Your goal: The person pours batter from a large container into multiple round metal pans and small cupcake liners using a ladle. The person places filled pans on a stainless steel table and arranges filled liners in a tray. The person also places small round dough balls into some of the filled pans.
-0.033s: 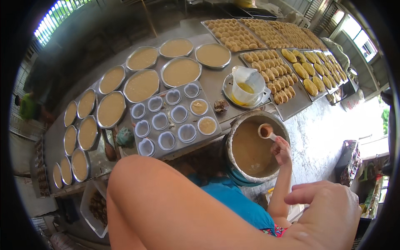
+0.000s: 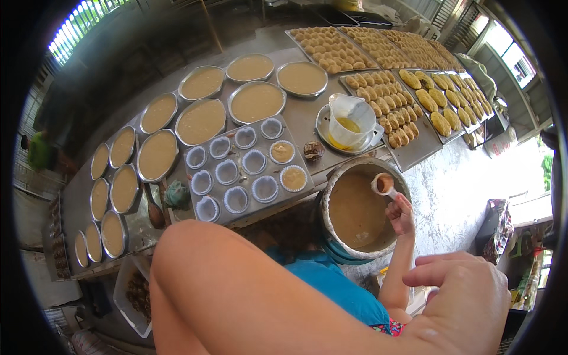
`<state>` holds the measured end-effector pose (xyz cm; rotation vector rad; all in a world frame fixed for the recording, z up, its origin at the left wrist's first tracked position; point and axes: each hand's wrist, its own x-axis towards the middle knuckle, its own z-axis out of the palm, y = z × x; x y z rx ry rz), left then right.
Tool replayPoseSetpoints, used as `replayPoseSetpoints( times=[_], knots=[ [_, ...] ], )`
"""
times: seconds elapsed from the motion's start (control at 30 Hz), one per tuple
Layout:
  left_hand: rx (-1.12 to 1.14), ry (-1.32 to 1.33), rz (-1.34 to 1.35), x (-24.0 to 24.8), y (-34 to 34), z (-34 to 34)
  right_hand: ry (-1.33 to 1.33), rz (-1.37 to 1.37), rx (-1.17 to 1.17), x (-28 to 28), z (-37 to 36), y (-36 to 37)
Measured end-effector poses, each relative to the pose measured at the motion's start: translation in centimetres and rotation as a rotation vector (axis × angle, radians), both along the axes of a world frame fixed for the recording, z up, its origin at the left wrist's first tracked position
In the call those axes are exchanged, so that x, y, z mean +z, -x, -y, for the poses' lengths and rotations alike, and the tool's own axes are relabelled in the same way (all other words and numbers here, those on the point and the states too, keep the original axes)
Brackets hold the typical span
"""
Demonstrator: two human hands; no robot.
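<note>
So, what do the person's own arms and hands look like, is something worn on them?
Both forearms are bare: no sleeves, gloves, watch or bracelet show. The left hand has no visible ring; the right hand is too small to tell. A bright blue top shows beneath them.

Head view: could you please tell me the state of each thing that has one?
Muffin tray: two cups filled, ten empty.
Big bowl: partly full of batter.
Ladle: loaded, over the bowl.
Jug: nearly empty, yellow liquid at bottom.
Round pans: filled.
Right hand: gripping the ladle.
Left hand: open, empty.
</note>
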<state>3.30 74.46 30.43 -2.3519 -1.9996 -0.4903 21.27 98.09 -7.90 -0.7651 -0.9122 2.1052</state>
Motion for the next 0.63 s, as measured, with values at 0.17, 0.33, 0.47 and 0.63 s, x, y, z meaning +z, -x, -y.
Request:
replayPoseSetpoints(
  times=[0.17,0.33,0.47,0.63],
  knots=[
    [0.022,-0.001,-0.144,-3.1,-1.1,-0.8,-0.19,0.526,-0.029,-4.4,1.8,1.0],
    [-0.251,0.637,0.15,-12.6,7.4,-3.5,-0.675,1.357,0.03,-4.6,3.1,2.5],
    [0.081,0.68,0.075,-17.9,12.1,-1.5,-0.344,0.629,-0.087,1.2,0.3,-0.2],
    [0.296,0.709,0.325,-21.9,16.5,2.3,0.109,-0.486,-0.156,-4.1,0.4,-0.2]
  ],
)
